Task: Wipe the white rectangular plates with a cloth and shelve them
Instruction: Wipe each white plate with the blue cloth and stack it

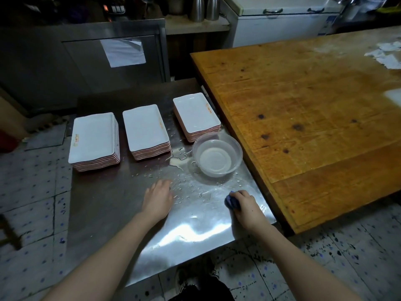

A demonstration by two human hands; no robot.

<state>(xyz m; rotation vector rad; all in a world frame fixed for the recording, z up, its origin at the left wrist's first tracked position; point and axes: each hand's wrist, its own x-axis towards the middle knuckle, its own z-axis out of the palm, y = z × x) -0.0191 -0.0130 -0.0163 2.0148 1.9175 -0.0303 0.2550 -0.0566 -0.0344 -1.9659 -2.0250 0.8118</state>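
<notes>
Blue cloth (231, 201) gripped by right hand (246, 208); 3 plate stacks (145, 127)

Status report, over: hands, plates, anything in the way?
Left hand rests on steel table. Right hand grips blue cloth. Three plate stacks untouched. Water bowl beside rightmost stack.

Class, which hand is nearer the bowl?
Right. The right hand, gripping a cloth, is close on the bowl's near side; the left hand is farther, to its near left.

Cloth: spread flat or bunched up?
Bunched. The blue cloth is a wad gripped in the right hand, on the wet steel table; no flat part shows.
</notes>
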